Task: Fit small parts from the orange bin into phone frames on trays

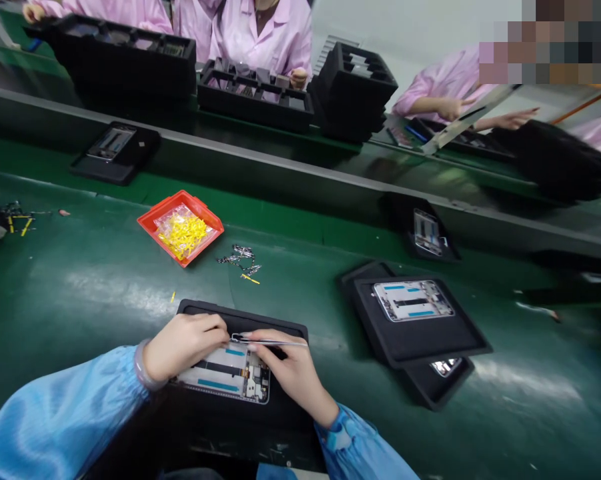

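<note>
A phone frame [225, 377] with blue strips lies in a black tray [240, 319] right in front of me. My left hand [183, 347] rests on the frame's upper left edge, fingers curled and pinched at its top. My right hand [293, 373] grips thin metal tweezers [270, 342], whose tips meet the left fingertips at the frame's top edge. Both arms wear blue sleeves.
An orange tray [153, 219] of yellow parts and a small pile of metal pieces [240, 259] lie on the green belt. Stacked black trays with another phone frame [413, 300] sit to the right. Across the belt, people in pink coats work beside black trays [255, 93].
</note>
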A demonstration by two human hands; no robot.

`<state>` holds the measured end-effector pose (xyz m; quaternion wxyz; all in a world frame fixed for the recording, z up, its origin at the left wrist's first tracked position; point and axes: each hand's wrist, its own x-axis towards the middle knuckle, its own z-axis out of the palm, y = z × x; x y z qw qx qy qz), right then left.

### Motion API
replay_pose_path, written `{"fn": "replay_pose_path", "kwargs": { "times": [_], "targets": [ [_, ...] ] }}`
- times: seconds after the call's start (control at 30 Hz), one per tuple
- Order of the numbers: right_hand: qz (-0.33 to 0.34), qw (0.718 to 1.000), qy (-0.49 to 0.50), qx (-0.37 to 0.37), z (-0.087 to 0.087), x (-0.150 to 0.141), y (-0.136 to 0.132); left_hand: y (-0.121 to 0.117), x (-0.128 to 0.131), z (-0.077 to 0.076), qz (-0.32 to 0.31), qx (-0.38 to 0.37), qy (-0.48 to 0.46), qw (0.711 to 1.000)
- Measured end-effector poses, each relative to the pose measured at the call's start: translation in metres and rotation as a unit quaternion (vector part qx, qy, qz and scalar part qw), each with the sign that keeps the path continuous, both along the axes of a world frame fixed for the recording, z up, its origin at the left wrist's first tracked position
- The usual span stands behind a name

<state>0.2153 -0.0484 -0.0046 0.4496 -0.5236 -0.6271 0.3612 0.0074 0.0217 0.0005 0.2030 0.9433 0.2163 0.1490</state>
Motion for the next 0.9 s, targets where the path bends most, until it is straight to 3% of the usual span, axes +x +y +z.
{"fn": "replay_pose_path", "kwargs": {
  "times": [0.13, 0.3, 0.53, 0.9],
  "targets": [
    [-0.005, 1.000, -0.012, 0.011, 0.000, -0.002, -0.003, 0.000, -0.007, 0.001, -0.062, 0.069, 0.020, 0.996],
    [-0.011, 0.999, -0.014, 0.027, 0.002, -0.002, -0.005, -0.003, -0.007, 0.002, -0.087, 0.141, 0.016, 0.986],
    [-0.018, 0.999, -0.007, 0.028, 0.004, -0.003, -0.005, -0.004, -0.005, 0.006, -0.087, 0.149, 0.008, 0.985],
    [-0.019, 1.000, -0.019, 0.006, 0.007, -0.004, -0.004, -0.015, 0.001, 0.010, -0.118, 0.201, 0.083, 0.969]
  ]
}}
